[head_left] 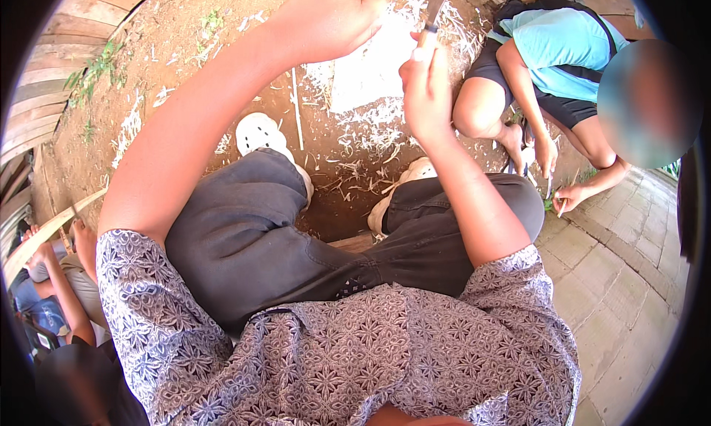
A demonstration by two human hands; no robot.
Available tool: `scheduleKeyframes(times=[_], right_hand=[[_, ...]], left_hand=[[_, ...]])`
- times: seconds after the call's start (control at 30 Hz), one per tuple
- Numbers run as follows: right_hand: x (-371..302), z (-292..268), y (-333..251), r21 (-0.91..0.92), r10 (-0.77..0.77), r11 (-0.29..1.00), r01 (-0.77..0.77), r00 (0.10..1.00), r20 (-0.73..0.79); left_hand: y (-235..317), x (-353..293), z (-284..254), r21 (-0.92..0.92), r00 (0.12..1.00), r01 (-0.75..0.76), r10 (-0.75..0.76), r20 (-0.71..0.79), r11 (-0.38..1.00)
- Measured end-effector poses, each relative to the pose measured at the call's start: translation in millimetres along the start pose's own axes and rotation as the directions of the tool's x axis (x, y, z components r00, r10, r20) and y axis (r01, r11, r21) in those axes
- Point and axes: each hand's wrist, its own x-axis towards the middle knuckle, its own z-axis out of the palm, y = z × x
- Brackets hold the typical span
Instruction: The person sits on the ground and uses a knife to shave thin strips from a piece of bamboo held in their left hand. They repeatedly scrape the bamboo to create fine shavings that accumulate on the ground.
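My right hand [429, 100] is closed round the pale handle of a knife [438, 5], whose blade points up and away toward the top edge. To its left, my left hand [344, 28] is held out with its fingers curled shut; glare washes out whatever may be in them. Beneath both hands lies an overexposed pale sheet or patch [363, 82] on the ground. Thin pale shavings [374, 133] are scattered around it.
A person in a light blue shirt [552, 48] crouches close on the right, holding a small stick. Another person's hands [41, 245] work at the left edge. A thin strip [297, 108] lies by my left clog [259, 133]. Wooden planks [55, 63] border the left; paving [615, 256] lies right.
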Motion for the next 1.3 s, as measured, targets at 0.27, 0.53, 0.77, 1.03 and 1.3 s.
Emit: scheduleKeyframes(times=[0.27,0.53,0.77,1.03,1.3], right_hand=[[-5,3,1,-0.133,0.076,0.989,-0.058,0.987,0.138],[-5,8,14,-0.385,0.264,0.906,-0.177,0.947,0.186],[-1,8,28,-0.473,0.365,0.861,-0.188,0.876,0.315],[1,7,10,0.124,-0.110,0.985,0.122,0.989,-0.099],[3,0,1,0.193,-0.208,0.956,0.221,0.974,-0.086]], left_hand=[[-6,1,-1,0.030,0.999,0.026,-0.026,0.019,0.999],[-7,0,-1,0.070,0.999,0.028,-0.029,0.017,0.997],[-6,1,-2,0.041,0.994,0.101,-0.102,0.026,0.994],[-4,-1,1,0.000,0.981,0.194,-0.194,0.014,0.981],[-3,-2,4,-0.003,0.988,0.155,-0.155,-0.014,0.988]])
